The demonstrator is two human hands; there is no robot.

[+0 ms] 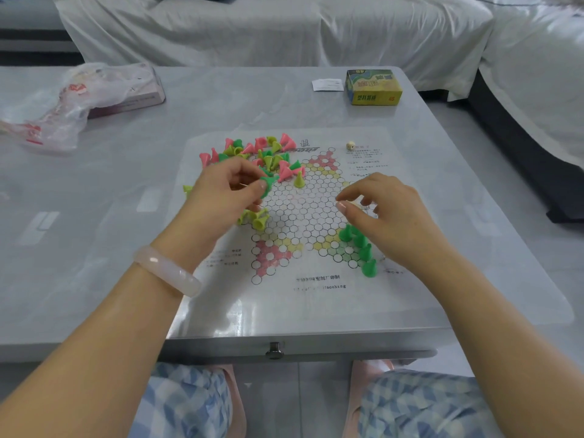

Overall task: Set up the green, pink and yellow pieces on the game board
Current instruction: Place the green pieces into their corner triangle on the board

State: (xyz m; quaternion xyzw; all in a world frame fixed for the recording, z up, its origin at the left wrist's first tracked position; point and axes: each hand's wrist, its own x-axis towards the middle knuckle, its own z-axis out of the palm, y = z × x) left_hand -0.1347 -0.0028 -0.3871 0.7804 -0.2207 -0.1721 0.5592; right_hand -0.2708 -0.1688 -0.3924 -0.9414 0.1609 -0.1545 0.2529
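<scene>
Left hand: the left hand (232, 184) has a green piece (268, 184) pinched between thumb and fingertips, lifted just off the board, at about 10 o'clock from the board's centre. Grip is closed snugly on the cone, which is tipped sideways.
Right hand: the right hand (384, 210) hovers over the board at about 3 o'clock, fingers loosely curled, holding nothing as far as can be seen. Looks parked there to take the next piece and drop it in the corner right below it.
Board: the game board (300, 216) is a thin printed star sheet lying flat on the grey desk (158, 279).
Placed so far: a handful of placed green pieces (360, 245) stand upright in the green corner at about 5 o'clock, just under the right hand.
Loose pile: the mixed pile (256, 153) of pink, yellow and green cones sits at 11 o'clock, mostly tipped over; a few yellow strays (257, 218) lie at 9 o'clock.
Progress: guessing early days. Green corner partly filled, pink and yellow corners not started.
Other stuff: a die (350, 145) at 1 o'clock, the game box (373, 88) further back.
</scene>
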